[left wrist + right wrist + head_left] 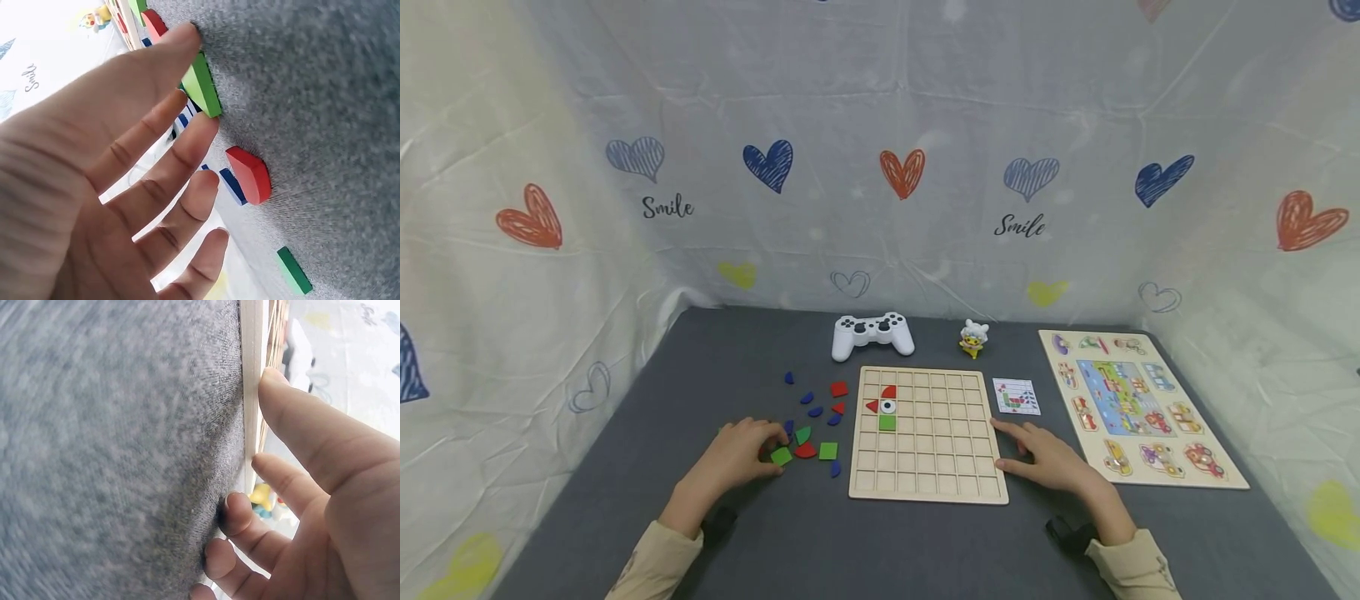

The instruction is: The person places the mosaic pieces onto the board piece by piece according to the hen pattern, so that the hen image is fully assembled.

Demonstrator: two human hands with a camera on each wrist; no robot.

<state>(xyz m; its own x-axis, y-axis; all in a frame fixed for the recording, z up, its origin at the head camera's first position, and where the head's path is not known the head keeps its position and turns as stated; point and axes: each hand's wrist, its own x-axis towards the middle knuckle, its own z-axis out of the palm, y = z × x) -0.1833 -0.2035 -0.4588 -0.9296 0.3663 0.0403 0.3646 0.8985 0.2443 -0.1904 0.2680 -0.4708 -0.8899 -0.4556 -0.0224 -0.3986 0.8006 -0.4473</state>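
My left hand point(741, 454) pinches a green square tile point(782, 456) between thumb and fingertips. In the left wrist view, the green tile point(203, 87) spans from the thumb tip to the fingers. Close by lie a green rounded piece point(802, 435), a red fan-shaped piece point(806, 450) and another green square point(828, 451). My right hand point(1048, 458) touches the right edge of the wooden grid board point(940, 450), fingers extended. On the board sit a red quarter piece point(889, 391), a red triangle point(872, 406), an eye tile point(887, 406) and a green square point(887, 422).
Several blue pieces point(816, 412), a red square point(838, 388) and a red triangle point(838, 408) lie left of the board. Behind it are a white game controller point(872, 332) and a small figurine point(973, 337). A pattern card point(1017, 397) and picture puzzle point(1097, 462) lie right.
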